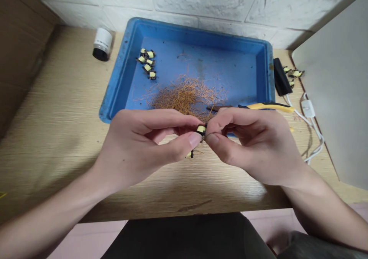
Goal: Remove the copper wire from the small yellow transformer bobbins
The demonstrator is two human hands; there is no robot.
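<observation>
My left hand (138, 138) pinches a small yellow-taped transformer (201, 129) between thumb and forefinger. My right hand (250, 144) meets it from the other side, its thumb and forefinger closed on a thin wire (209, 135) at the transformer's edge. Below the hands, another small transformer (189, 154) lies on the wooden table (57, 128), partly hidden. In the blue plastic tray (184, 35), several similar transformers (147, 63) lie in a cluster at the left. A tangle of fine copper wire scraps (184, 98) sits just beyond my fingers.
Yellow-handled pliers (267, 106) lie across the tray's right rim. Right of the tray are a black block (281, 77), several more transformers (294, 73) and a white cable with an inline switch (308, 109). A white-and-black cylinder (102, 43) stands at the back left.
</observation>
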